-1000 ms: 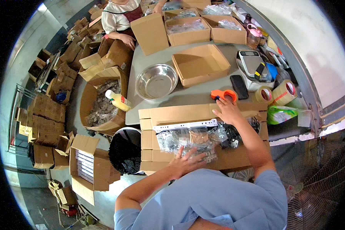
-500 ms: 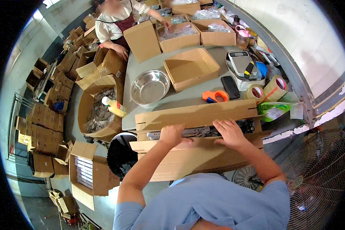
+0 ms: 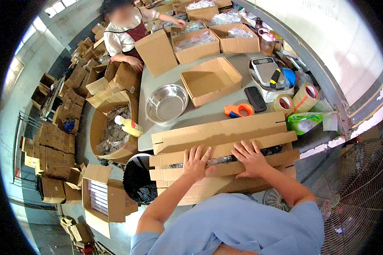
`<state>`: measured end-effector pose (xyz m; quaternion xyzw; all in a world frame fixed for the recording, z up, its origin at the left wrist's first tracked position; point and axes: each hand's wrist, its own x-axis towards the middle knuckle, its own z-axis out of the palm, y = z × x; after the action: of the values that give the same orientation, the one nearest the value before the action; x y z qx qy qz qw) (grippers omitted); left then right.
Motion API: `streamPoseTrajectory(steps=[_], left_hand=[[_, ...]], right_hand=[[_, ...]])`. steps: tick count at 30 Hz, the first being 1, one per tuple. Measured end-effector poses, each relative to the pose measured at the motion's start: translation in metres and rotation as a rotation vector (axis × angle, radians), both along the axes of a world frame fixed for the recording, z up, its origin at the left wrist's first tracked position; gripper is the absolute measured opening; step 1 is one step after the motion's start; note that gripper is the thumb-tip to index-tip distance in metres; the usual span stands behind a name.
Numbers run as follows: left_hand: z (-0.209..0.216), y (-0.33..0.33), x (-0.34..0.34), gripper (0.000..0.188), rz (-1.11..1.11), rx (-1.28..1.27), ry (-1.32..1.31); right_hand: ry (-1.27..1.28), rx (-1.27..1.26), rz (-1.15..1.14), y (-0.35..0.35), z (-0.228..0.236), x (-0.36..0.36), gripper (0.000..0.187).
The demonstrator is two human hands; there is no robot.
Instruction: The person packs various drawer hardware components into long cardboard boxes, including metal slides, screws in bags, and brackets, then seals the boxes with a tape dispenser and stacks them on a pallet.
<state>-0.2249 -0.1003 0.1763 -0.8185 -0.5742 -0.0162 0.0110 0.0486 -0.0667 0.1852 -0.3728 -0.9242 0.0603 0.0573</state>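
Note:
A long brown cardboard carton [image 3: 219, 129] lies across the near edge of the table in front of me, its long flaps partly folded over. My left hand [image 3: 195, 164] rests on the flaps left of the middle, fingers spread toward the far side. To its right, my right hand [image 3: 250, 160] lies likewise, fingers apart and pressing on the folded flap. Through the narrow gap between the flaps show plastic-wrapped contents [image 3: 223, 160], clear and dark; their kind is hard to make out. Neither hand grips anything.
Beyond the carton are a steel bowl [image 3: 167, 102], an open box [image 3: 212, 80], an orange tape dispenser [image 3: 245, 110], a phone [image 3: 255, 99], tape rolls [image 3: 305, 98] and a scale [image 3: 266, 70]. A co-worker [image 3: 130, 36] stands at the far left. A fan [image 3: 353, 199] is at right.
The carton's far inner flap has come down over the contents, narrowing the gap. My hands now lie flatter on the flaps, with fingers more spread.

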Motion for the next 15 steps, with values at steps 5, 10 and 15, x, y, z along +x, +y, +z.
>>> streamPoseTrajectory(steps=[5,10,15], left_hand=[[0.014,0.036,-0.004,0.077,-0.001,0.024,0.034],[0.023,0.055,-0.024,0.066,-0.034,-0.321,-0.176],[0.061,0.058,0.01,0.065,0.019,-0.44,0.11]], right_hand=[[0.012,-0.007,-0.043,0.026,0.005,-0.006,0.116],[-0.084,0.004,-0.178,0.011,0.028,0.007,0.117],[-0.077,0.046,-0.368,-0.001,0.041,0.051,0.106]])
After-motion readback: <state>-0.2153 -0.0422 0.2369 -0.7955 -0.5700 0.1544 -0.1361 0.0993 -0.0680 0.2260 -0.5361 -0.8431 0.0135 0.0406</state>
